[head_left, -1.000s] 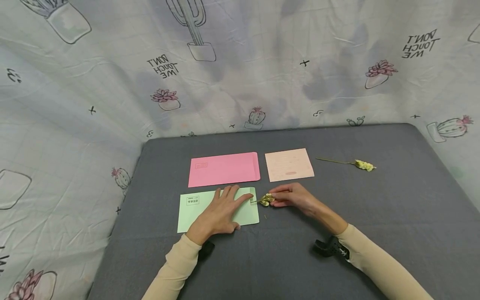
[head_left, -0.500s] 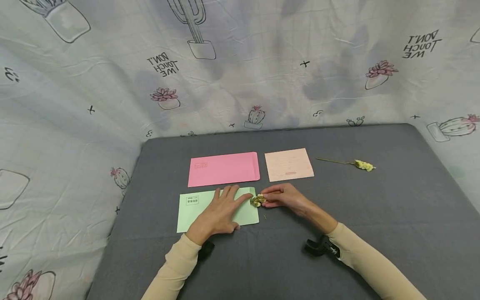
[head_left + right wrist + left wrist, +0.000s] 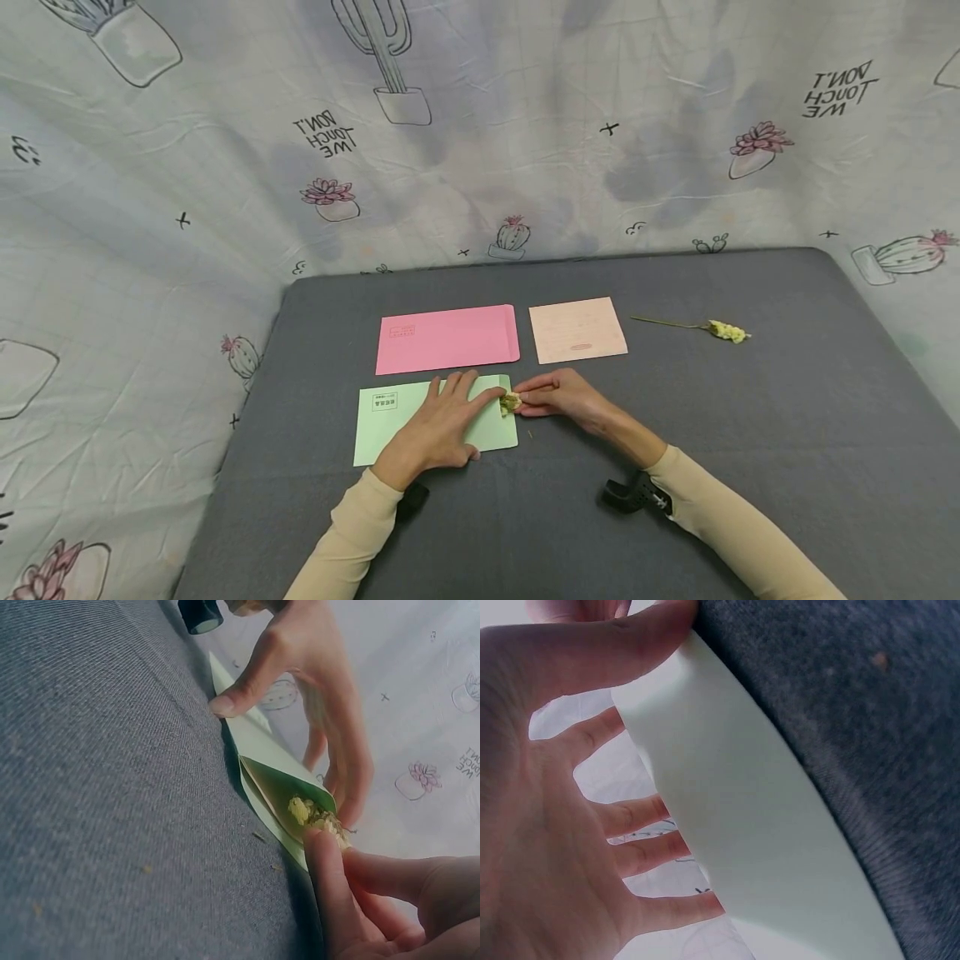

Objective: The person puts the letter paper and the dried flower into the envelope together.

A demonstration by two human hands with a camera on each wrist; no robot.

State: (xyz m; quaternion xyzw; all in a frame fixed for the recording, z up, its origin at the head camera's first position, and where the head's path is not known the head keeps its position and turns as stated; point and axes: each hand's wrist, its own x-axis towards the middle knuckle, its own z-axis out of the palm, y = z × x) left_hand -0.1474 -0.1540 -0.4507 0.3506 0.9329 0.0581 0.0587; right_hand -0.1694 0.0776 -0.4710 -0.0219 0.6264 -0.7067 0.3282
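Note:
A light-green envelope [image 3: 487, 429] lies on the grey tabletop with its mouth facing right. Across it spreads my left hand [image 3: 438, 429], thumb at the near edge, fingertips along the far edge and the index finger near the mouth. The left wrist view [image 3: 727, 787] of the envelope shows its paper bowed between thumb and fingers. My right hand [image 3: 566, 400] pinches a small dried yellow flower [image 3: 510, 404] between thumb and fingers at that mouth. From the right wrist, the mouth gapes and part of the flower head [image 3: 300, 811] sits within it; its stem is hidden.
Beyond the green envelope lies a pink envelope [image 3: 450, 340]. A peach card [image 3: 577, 331] is to its right, and a second yellow flower [image 3: 727, 331] on a long stem lies further right. Patterned fabric [image 3: 600, 125] hangs behind the table [image 3: 750, 433].
My right hand has moved left, carrying the flower from just outside the mouth into the green envelope; less of it shows. My left hand stays in place.

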